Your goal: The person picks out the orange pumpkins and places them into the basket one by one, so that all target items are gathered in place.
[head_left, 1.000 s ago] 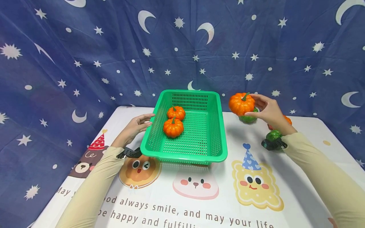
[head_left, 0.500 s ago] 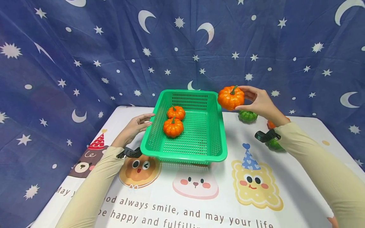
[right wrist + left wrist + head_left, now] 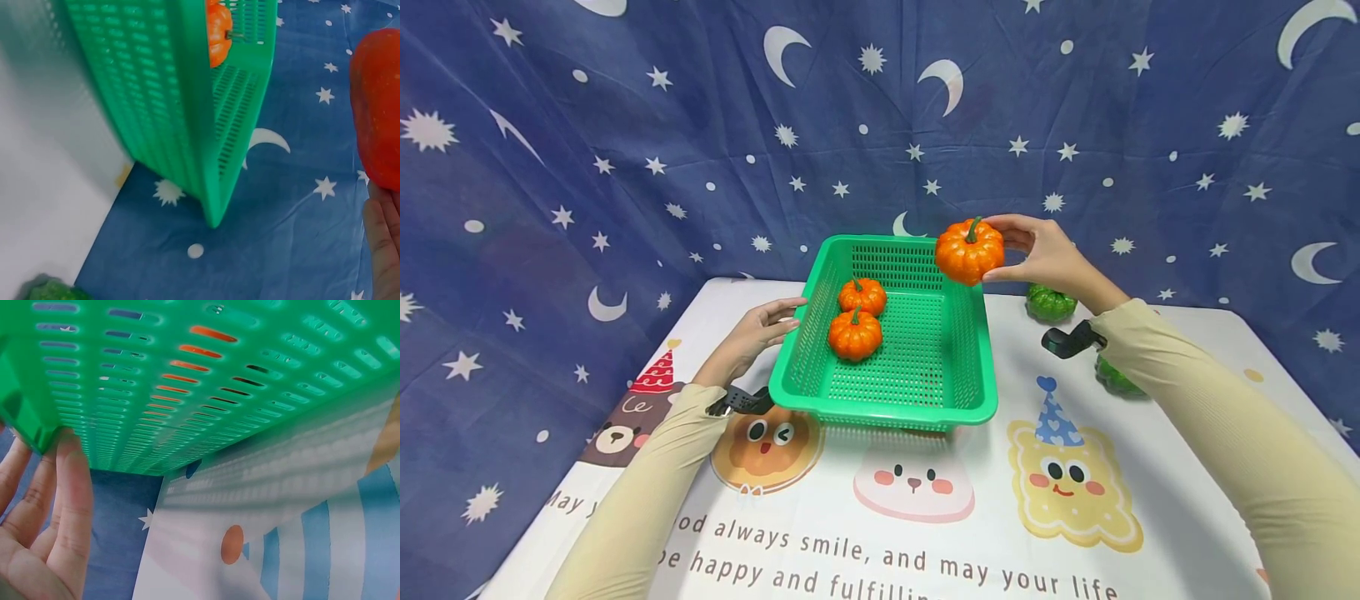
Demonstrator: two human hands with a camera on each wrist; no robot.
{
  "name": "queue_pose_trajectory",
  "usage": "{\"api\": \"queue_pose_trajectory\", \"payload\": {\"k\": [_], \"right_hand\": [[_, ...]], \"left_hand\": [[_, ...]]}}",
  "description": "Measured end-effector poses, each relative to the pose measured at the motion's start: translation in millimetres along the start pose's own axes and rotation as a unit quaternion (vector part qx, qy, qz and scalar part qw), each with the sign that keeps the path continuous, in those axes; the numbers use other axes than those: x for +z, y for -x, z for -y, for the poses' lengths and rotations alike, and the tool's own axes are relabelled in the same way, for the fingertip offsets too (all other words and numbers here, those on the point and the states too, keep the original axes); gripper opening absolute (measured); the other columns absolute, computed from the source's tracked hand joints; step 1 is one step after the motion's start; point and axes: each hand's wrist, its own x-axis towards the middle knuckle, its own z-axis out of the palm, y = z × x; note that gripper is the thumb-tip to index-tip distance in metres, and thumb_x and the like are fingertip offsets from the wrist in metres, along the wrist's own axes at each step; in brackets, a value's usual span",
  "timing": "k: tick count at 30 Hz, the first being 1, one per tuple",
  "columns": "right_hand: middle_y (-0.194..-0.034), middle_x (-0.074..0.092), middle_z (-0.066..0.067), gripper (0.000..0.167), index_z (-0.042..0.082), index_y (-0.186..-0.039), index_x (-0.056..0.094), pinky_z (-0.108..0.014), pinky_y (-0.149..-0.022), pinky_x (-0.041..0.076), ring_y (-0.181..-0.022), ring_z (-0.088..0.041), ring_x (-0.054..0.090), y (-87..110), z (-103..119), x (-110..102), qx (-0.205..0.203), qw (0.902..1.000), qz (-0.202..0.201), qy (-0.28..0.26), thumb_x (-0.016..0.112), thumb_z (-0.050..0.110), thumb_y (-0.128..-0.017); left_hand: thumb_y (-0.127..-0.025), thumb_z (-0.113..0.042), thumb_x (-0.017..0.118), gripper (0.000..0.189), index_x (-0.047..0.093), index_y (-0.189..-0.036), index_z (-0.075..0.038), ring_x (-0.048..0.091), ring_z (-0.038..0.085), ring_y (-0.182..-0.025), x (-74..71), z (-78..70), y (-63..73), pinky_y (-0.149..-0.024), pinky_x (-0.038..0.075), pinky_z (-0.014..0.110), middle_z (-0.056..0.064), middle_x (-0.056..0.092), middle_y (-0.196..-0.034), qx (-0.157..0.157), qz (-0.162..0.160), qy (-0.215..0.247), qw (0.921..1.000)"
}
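Observation:
My right hand (image 3: 1037, 254) holds an orange mini pumpkin (image 3: 969, 252) with a green stem, fingers behind it and thumb at its lower side. It overlaps the far right corner of the green plastic basket (image 3: 883, 415) in the head view. In the right wrist view the same pumpkin (image 3: 378, 109) shows at the right edge, above the fingers. Inside the basket, an orange pumpkin (image 3: 862, 297) and a second orange pumpkin (image 3: 855, 336) sit along the left side. My left hand (image 3: 752, 337) rests its mostly straight fingers (image 3: 74, 487) against the basket's left rim.
Right of the basket lie a green pumpkin (image 3: 1051, 304) and, nearer, another green pumpkin (image 3: 1116, 379), partly behind the right sleeve. A printed white cloth (image 3: 925, 542) covers the table. A blue star-and-moon curtain (image 3: 850, 125) hangs close behind it.
My right hand has carried the orange pumpkin leftward and slightly up, from beside the basket to its far right corner. The left hand and basket have stayed put.

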Motion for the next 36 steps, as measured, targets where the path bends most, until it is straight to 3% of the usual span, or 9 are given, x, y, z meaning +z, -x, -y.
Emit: {"api": "queue_pose_trajectory", "payload": {"k": [7, 15, 17, 24, 31, 36], "right_hand": [[-0.128, 0.057, -0.018, 0.069, 0.001, -0.13, 0.053, -0.013, -0.088, 0.049, -0.103, -0.003, 0.059, -11.7, 5.3, 10.7, -0.014, 0.9995, 0.029, -0.002, 0.083, 0.009, -0.069], [-0.127, 0.058, -0.016, 0.069, 0.002, -0.131, 0.053, -0.028, -0.094, 0.051, -0.111, -0.024, 0.06, -24.2, 10.3, 21.5, -0.005, 0.9987, 0.051, -0.003, 0.083, 0.009, -0.069], [-0.127, 0.058, -0.016, 0.069, 0.001, -0.131, 0.053, -0.026, -0.093, 0.051, -0.111, -0.026, 0.06, -27.2, 11.9, 24.0, -0.008, 0.9984, 0.056, -0.004, 0.083, 0.009, -0.069], [-0.128, 0.057, -0.015, 0.069, 0.001, -0.13, 0.053, -0.031, -0.096, 0.05, -0.115, -0.026, 0.058, -35.3, 20.5, 33.1, -0.018, 0.9966, 0.076, -0.025, 0.083, 0.006, -0.069], [-0.126, 0.058, -0.015, 0.069, 0.002, -0.129, 0.054, -0.035, -0.097, 0.049, -0.114, -0.025, 0.058, -44.0, 27.0, 44.1, -0.029, 0.9939, 0.097, -0.042, 0.083, 0.006, -0.067], [-0.126, 0.059, -0.014, 0.07, 0.003, -0.129, 0.054, -0.034, -0.097, 0.05, -0.113, -0.025, 0.06, -48.4, 29.1, 51.9, -0.037, 0.9909, 0.121, -0.046, 0.084, 0.006, -0.066]], "left_hand": [[-0.095, -0.017, 0.056, 0.053, 0.038, -0.143, -0.007, 0.046, 0.024, -0.12, 0.2, 0.0, 0.0, -0.108, 0.036, 0.049, 0.02, 0.041, -0.138, 0.003, -0.001, 0.001, 1.0], [-0.095, -0.017, 0.056, 0.052, 0.038, -0.143, -0.007, 0.048, 0.018, -0.116, 0.5, -1.0, -0.2, -0.108, 0.037, 0.048, 0.019, 0.041, -0.138, 0.002, -0.002, 0.002, 1.0], [-0.095, -0.017, 0.056, 0.052, 0.039, -0.143, -0.007, 0.049, 0.015, -0.114, 0.6, -1.1, 0.0, -0.108, 0.037, 0.048, 0.019, 0.042, -0.138, 0.002, -0.002, 0.002, 1.0], [-0.095, -0.018, 0.056, 0.052, 0.038, -0.143, -0.007, 0.046, 0.023, -0.12, 0.3, 0.4, -0.1, -0.109, 0.036, 0.049, 0.02, 0.041, -0.138, 0.002, -0.002, 0.002, 1.0], [-0.095, -0.016, 0.056, 0.052, 0.039, -0.143, -0.007, 0.047, 0.018, -0.117, -0.1, 1.9, -0.9, -0.108, 0.037, 0.048, 0.019, 0.042, -0.138, 0.004, -0.005, 0.002, 1.0], [-0.095, -0.016, 0.056, 0.052, 0.038, -0.143, -0.007, 0.044, 0.025, -0.123, 0.3, 1.0, -0.7, -0.109, 0.036, 0.048, 0.019, 0.04, -0.14, 0.003, -0.005, 0.005, 1.0]]}}
